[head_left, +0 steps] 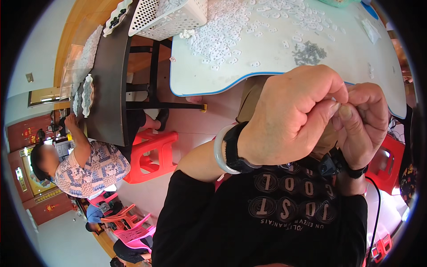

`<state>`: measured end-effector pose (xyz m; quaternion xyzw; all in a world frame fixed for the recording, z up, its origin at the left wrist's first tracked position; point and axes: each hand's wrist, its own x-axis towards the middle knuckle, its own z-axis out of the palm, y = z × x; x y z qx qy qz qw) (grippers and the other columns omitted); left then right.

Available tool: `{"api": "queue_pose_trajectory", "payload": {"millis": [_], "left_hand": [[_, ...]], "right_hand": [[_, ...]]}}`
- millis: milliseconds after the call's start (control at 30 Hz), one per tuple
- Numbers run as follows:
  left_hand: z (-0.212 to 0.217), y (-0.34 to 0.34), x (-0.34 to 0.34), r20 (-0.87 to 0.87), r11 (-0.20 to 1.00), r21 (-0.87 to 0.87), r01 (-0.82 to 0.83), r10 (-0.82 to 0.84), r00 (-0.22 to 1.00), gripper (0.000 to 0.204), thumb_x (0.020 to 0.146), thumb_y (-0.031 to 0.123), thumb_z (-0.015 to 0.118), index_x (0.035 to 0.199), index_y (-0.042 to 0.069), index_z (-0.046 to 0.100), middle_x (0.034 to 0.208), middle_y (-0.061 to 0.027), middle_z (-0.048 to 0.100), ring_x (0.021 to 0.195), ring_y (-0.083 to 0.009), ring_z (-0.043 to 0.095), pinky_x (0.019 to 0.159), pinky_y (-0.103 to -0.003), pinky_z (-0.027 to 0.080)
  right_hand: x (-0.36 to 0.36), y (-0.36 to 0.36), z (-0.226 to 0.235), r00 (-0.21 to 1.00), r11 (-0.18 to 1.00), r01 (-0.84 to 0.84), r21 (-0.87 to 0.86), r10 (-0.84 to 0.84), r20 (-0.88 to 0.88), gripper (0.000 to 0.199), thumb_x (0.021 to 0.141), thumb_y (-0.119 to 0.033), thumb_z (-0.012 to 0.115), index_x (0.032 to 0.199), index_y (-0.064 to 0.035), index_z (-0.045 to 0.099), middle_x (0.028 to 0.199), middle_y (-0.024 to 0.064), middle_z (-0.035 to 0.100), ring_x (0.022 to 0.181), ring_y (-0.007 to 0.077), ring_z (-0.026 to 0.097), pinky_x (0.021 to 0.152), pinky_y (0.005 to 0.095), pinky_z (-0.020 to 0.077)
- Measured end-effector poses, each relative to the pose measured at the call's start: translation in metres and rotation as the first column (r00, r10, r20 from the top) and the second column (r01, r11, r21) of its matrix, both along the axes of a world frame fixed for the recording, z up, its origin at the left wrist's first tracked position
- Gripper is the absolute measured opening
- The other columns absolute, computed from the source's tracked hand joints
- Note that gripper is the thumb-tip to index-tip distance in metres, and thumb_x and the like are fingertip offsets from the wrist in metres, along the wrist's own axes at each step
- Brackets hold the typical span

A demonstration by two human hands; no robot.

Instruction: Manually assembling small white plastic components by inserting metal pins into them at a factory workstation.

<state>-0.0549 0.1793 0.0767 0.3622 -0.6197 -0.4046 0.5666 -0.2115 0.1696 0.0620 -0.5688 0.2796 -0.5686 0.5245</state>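
My left hand (287, 113) and my right hand (362, 120) are raised in front of my chest, near the table's wavy front edge. Thumbs and index fingers are pinched, and the fingertips of both hands meet. Whatever lies between them is hidden or too small to name. Beyond my hands, a heap of small white plastic pieces (218, 38) spreads over the pale table (191, 73) with its blue rim. Closer to my hands sits a small pile of grey, slim pieces, like screws or pins (309, 53).
A white perforated basket (171, 22) stands at the table's far left corner. To the left, a person (89, 164) works at a dark table (109, 75) bearing white trays (87, 95). Red plastic stools (153, 153) stand on the floor. A clear bag (370, 30) lies at the far right.
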Motion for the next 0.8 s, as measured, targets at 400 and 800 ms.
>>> {"api": "queue_pose_trajectory", "payload": {"millis": [400,800], "left_hand": [[0.001,-0.003,-0.001,-0.203,0.984,0.156,0.089,-0.057,0.978,0.01,0.083,-0.007,0.056,0.091,-0.001,0.053,0.069,-0.006,0.061,0.064,-0.0087,0.061,0.058,-0.022,0.044],[-0.005,-0.006,0.008,-0.009,0.932,0.302,0.202,-0.209,0.978,0.013,0.094,0.01,0.055,0.09,-0.002,0.057,0.07,-0.0003,0.057,0.062,-0.0036,0.049,0.054,-0.019,0.039]], "right_hand": [[0.001,-0.003,-0.004,0.999,1.0,-0.007,-0.001,0.007,0.038,0.017,0.088,0.002,0.059,0.103,0.0014,0.052,0.082,0.0053,0.059,0.064,0.0063,0.05,0.057,0.0173,0.0404],[0.001,-0.003,-0.006,0.999,1.0,0.0,0.026,-0.001,0.035,0.017,0.088,0.002,0.058,0.104,0.0019,0.052,0.081,0.0059,0.06,0.064,0.0056,0.05,0.057,0.0167,0.039]]}}
